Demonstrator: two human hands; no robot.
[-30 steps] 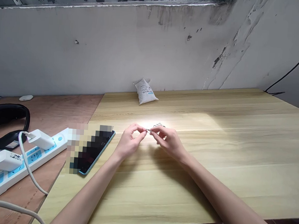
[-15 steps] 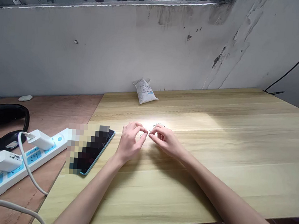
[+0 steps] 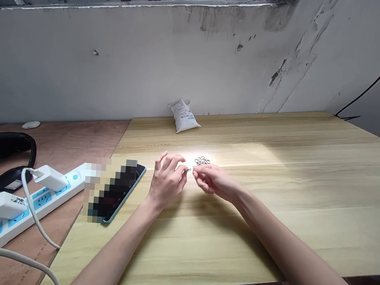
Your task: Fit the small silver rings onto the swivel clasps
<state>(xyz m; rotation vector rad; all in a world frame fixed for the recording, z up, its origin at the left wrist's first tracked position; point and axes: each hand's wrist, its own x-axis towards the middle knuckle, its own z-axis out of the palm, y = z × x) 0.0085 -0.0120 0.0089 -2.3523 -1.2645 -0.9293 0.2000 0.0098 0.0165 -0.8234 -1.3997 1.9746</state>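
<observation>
My left hand (image 3: 169, 178) pinches a small metal ring (image 3: 188, 169) between thumb and index finger, its other fingers raised and loosely bent. Just to the right, my right hand (image 3: 215, 179) is closed in a pinch, the thumb and index fingertip close to the ring. Whether those fingertips hold anything is too small to make out. Behind the right fingers lies a small heap of metal rings (image 3: 202, 160) on the light wooden tabletop (image 3: 287, 203), its near side partly covered by the hand.
A phone (image 3: 125, 192), partly pixelated, lies left of my left hand. Further left are a white power strip (image 3: 52, 197) with plugged-in chargers and cables, and a black strap-like item (image 3: 7, 159). A small white packet (image 3: 184, 116) rests near the wall.
My right hand has turned and its fingers have drawn together, showing more of the ring heap. The left fingers have lifted, and the small ring now sits at the left fingertips.
</observation>
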